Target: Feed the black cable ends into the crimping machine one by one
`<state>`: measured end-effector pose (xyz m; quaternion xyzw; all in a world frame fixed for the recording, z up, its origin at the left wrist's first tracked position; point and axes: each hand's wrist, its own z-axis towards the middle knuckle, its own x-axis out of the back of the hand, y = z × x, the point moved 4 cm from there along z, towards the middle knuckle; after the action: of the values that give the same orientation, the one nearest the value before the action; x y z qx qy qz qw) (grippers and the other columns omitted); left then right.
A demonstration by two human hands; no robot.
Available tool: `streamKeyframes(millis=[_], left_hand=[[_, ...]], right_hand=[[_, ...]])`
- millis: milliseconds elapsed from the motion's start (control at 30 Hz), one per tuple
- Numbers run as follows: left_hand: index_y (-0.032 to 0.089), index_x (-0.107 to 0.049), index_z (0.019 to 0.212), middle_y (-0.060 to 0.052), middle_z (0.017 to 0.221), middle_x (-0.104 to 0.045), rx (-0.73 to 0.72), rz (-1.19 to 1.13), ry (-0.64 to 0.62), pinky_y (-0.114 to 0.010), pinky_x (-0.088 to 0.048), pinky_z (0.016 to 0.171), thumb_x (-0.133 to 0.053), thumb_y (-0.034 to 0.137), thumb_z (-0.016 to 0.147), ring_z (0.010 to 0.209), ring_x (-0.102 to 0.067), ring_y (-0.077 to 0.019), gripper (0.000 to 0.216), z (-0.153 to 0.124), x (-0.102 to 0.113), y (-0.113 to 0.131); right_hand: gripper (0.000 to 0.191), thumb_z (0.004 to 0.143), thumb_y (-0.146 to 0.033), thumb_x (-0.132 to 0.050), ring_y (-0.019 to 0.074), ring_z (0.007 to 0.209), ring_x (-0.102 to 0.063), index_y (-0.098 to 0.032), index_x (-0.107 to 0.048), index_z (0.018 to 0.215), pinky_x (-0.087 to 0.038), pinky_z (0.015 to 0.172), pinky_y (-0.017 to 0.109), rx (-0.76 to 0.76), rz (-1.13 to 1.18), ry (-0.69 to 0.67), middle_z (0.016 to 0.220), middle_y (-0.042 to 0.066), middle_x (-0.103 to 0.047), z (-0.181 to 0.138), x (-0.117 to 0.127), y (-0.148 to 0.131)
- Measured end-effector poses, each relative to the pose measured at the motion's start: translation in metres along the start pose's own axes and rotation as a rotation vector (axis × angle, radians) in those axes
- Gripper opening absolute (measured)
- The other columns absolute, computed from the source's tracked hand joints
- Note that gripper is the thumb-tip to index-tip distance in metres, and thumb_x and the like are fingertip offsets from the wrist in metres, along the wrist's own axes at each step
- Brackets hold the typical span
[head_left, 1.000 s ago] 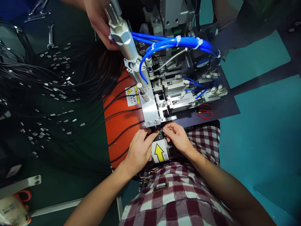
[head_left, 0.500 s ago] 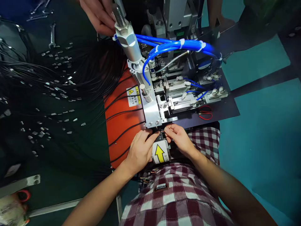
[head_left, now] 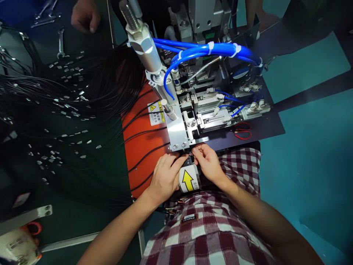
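My left hand (head_left: pixel 165 173) rests at the front edge of the machine (head_left: pixel 176 127), thumb and fingers closed at a narrow slot below its metal plate. Close beside it, my right hand (head_left: pixel 206 162) pinches at the same spot, fingertips nearly meeting the left thumb. What they grip is too small and covered to make out. Just below the fingers sits a white label with a yellow arrow (head_left: pixel 188 179). Black cables (head_left: pixel 149 149) run across the orange-red plate (head_left: pixel 138 140) into the machine. Cable ends with bare wires (head_left: pixel 171 210) lie by my lap.
Bundled black cables with shiny connectors (head_left: pixel 68 88) spread over the dark table at left, near a wrench (head_left: pixel 61 43). Blue air hoses (head_left: pixel 204 49) arch over the machine. Red-handled scissors (head_left: pixel 242 131) lie at right. Another person's hand (head_left: pixel 85 15) is at the top left.
The other person's hand has moved left, away from the machine's upright cylinder. My two hands stay at the slot, nearly unmoved. The view has shifted slightly.
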<state>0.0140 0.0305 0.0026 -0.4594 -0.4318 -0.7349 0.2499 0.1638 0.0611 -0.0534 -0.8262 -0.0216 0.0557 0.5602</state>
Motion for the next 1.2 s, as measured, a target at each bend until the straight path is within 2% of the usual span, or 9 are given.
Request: streamKeyframes(millis=[100, 200, 400, 567, 633, 767, 933, 1067, 1200], left_hand=[[0.013, -0.055, 0.119, -0.013, 0.103, -0.057, -0.008, 0.020, -0.005, -0.036, -0.044, 0.079, -0.042, 0.009, 0.088, 0.095, -0.051, -0.0242, 0.034, 0.001, -0.001, 0.000], [0.013, -0.056, 0.117, -0.012, 0.099, -0.057, -0.010, 0.028, 0.009, -0.035, -0.044, 0.078, -0.042, 0.009, 0.088, 0.093, -0.051, -0.0239, 0.032, 0.002, -0.002, 0.001], [0.013, -0.057, 0.118, -0.012, 0.101, -0.057, 0.008, -0.001, 0.015, -0.035, -0.044, 0.078, -0.041, 0.009, 0.088, 0.092, -0.051, -0.0238, 0.033, -0.001, -0.003, 0.000], [0.012, -0.056, 0.118, -0.013, 0.102, -0.057, 0.007, -0.012, 0.018, -0.036, -0.044, 0.079, -0.042, 0.008, 0.088, 0.095, -0.051, -0.0242, 0.034, -0.001, -0.002, -0.001], [0.012, -0.056, 0.119, -0.013, 0.103, -0.057, 0.006, -0.021, 0.017, -0.036, -0.044, 0.080, -0.042, 0.007, 0.088, 0.097, -0.051, -0.0246, 0.035, -0.001, -0.002, -0.001], [0.014, -0.054, 0.122, -0.012, 0.104, -0.056, 0.007, -0.039, 0.017, -0.037, -0.044, 0.082, -0.042, 0.008, 0.088, 0.099, -0.051, -0.0246, 0.036, -0.001, -0.001, -0.001], [0.017, -0.054, 0.122, -0.011, 0.103, -0.056, 0.014, -0.053, 0.028, -0.036, -0.045, 0.081, -0.041, 0.009, 0.089, 0.098, -0.051, -0.0235, 0.036, -0.001, 0.000, -0.001], [0.017, -0.055, 0.122, -0.011, 0.102, -0.057, 0.025, -0.021, -0.008, -0.036, -0.044, 0.079, -0.041, 0.012, 0.090, 0.096, -0.052, -0.0237, 0.035, 0.000, -0.001, 0.001], [0.014, -0.057, 0.120, -0.012, 0.098, -0.057, 0.055, 0.045, -0.043, -0.035, -0.044, 0.074, -0.040, 0.013, 0.090, 0.090, -0.051, -0.0239, 0.035, 0.002, -0.005, 0.005]], right_hand=[[0.037, 0.084, -0.048, -0.056, 0.0092, 0.043, -0.040, -0.021, -0.043, 0.062, -0.035, 0.048, 0.024, -0.089, 0.090, 0.018, 0.046, -0.007, -0.044, 0.002, 0.004, 0.011], [0.034, 0.086, -0.049, -0.054, 0.0103, 0.046, -0.045, -0.020, -0.048, 0.069, -0.038, 0.051, 0.024, -0.078, 0.085, 0.044, 0.050, -0.005, -0.049, 0.000, 0.005, 0.011], [0.027, 0.089, -0.044, -0.052, 0.0118, 0.053, -0.053, -0.019, -0.052, 0.077, -0.041, 0.052, 0.024, 0.009, -0.085, -0.001, 0.065, -0.002, -0.055, -0.006, 0.001, 0.000], [0.019, 0.090, -0.031, -0.051, 0.0128, 0.060, -0.050, -0.020, -0.053, 0.075, -0.040, 0.058, 0.025, 0.213, -0.352, 0.107, 0.069, -0.001, -0.054, -0.012, 0.004, -0.016], [0.018, 0.090, -0.029, -0.050, 0.0132, 0.062, -0.051, -0.020, -0.053, 0.074, -0.040, 0.059, 0.026, 0.242, -0.407, 0.110, 0.069, 0.000, -0.055, -0.012, 0.004, -0.020], [0.020, 0.089, -0.034, -0.050, 0.0112, 0.052, -0.049, -0.020, -0.051, 0.075, -0.038, 0.050, 0.024, 0.111, -0.258, 0.024, 0.063, -0.002, -0.052, -0.007, 0.003, -0.013], [0.026, 0.085, -0.042, -0.055, 0.0097, 0.047, -0.046, -0.019, -0.049, 0.073, -0.040, 0.048, 0.024, -0.028, 0.006, -0.042, 0.057, -0.005, -0.047, -0.002, 0.000, -0.004], [0.027, 0.085, -0.043, -0.056, 0.0097, 0.047, -0.046, -0.019, -0.050, 0.073, -0.040, 0.049, 0.024, -0.029, 0.015, -0.042, 0.057, -0.005, -0.047, -0.004, 0.000, -0.004], [0.024, 0.088, -0.041, -0.053, 0.0109, 0.052, -0.049, -0.020, -0.051, 0.076, -0.040, 0.051, 0.024, 0.050, -0.077, 0.006, 0.062, -0.004, -0.049, -0.006, 0.001, -0.005]])
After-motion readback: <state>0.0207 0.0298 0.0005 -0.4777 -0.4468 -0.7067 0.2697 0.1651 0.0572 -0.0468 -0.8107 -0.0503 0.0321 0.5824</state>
